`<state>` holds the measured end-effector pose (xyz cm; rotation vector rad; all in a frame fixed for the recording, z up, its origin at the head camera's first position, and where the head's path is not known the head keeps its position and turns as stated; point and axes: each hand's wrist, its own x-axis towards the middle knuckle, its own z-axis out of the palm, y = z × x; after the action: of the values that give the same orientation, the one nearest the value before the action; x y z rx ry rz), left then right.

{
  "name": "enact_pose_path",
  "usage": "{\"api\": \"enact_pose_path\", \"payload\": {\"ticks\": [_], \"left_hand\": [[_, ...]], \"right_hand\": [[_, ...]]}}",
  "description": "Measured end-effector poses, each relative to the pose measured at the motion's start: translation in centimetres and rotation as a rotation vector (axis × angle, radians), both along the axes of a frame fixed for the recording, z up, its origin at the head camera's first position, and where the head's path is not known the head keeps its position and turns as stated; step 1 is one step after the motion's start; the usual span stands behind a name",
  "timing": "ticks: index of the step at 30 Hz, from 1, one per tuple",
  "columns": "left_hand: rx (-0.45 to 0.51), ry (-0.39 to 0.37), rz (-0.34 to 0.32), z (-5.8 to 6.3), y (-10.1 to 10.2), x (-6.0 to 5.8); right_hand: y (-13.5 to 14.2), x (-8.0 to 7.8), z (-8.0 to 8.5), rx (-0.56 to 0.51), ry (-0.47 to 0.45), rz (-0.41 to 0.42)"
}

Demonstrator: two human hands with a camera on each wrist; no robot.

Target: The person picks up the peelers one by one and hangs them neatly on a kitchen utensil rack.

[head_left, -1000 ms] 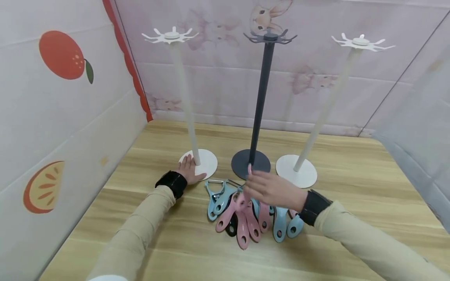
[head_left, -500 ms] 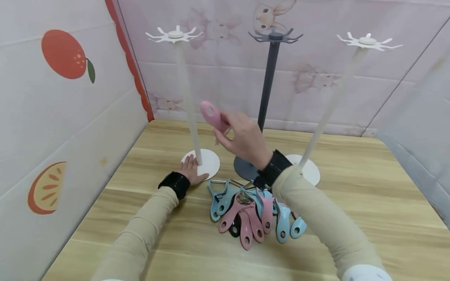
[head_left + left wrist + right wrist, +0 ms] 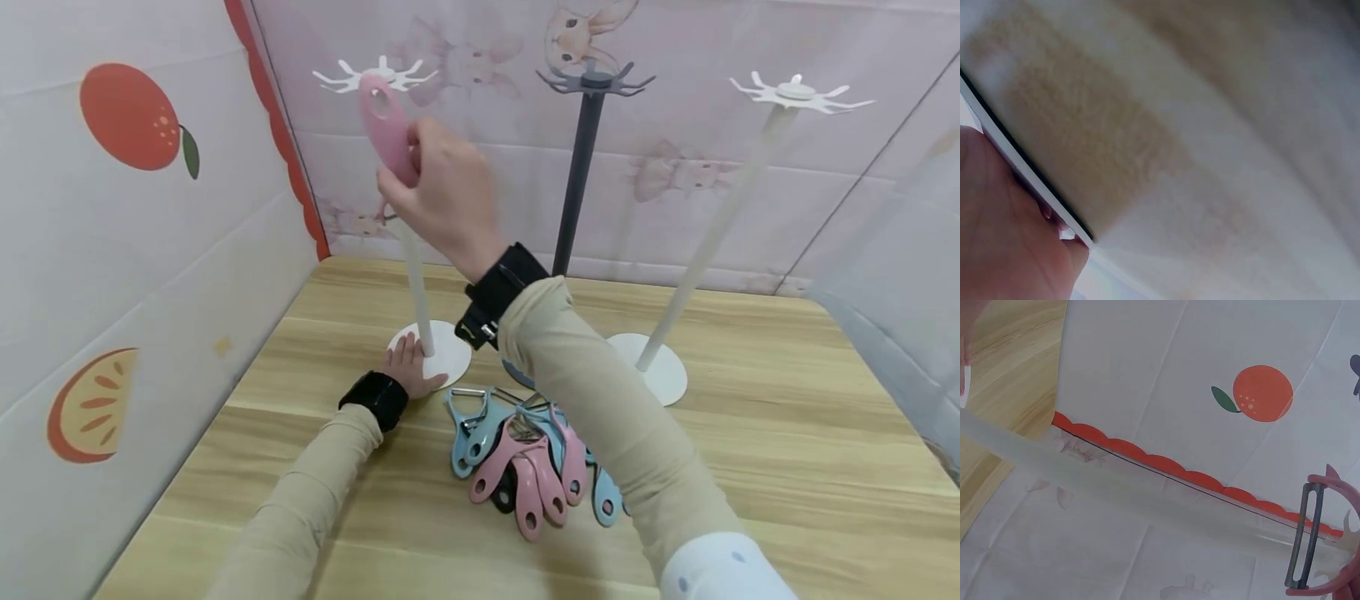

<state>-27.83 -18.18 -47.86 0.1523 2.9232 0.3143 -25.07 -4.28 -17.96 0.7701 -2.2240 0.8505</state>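
Observation:
My right hand (image 3: 446,187) grips a pink peeler (image 3: 382,125) with its holed handle pointing up, in front of the upper part of the left white hook stand (image 3: 417,292). Low at the right of the right wrist view, the peeler's metal blade (image 3: 1300,550) shows near the stand's hooks. My left hand (image 3: 407,367) lies with spread fingers on that stand's round base (image 3: 453,354). In the left wrist view, part of the left hand (image 3: 1010,231) shows beside the base's thin edge. Several pink, blue and black peelers lie heaped (image 3: 528,492) on the table.
A dark grey hook stand (image 3: 581,167) rises in the middle, its base mostly behind my right arm. Another white hook stand (image 3: 701,246) is at the right. The wooden table (image 3: 787,450) is bounded by printed cloth walls (image 3: 172,250) at the left and back.
My right hand has lifted a pink peeler from the heap and carried it up and left to the top of the left white stand. My left hand has stayed on the base.

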Motion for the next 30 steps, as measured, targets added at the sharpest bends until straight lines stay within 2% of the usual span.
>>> {"api": "enact_pose_path", "payload": {"ticks": [9, 14, 20, 24, 30], "left_hand": [[-0.036, 0.053, -0.005, -0.4, 0.1, 0.2], [-0.052, 0.053, -0.017, 0.1, 0.3, 0.1], [-0.031, 0.06, -0.04, -0.1, 0.3, -0.2], [0.002, 0.018, -0.053, -0.4, -0.1, -0.7], [0.005, -0.063, -0.052, 0.2, 0.0, -1.0]], "right_hand": [[-1.2, 0.1, 0.7, 0.101, -0.111, -0.059], [-0.5, -0.1, -0.3, 0.082, -0.033, -0.035], [2.0, 0.8, -2.4, 0.145, 0.032, 0.031], [4.6, 1.8, -4.4, 0.178, 0.051, 0.072], [9.3, 3.4, -8.2, 0.206, -0.005, 0.124]]}}
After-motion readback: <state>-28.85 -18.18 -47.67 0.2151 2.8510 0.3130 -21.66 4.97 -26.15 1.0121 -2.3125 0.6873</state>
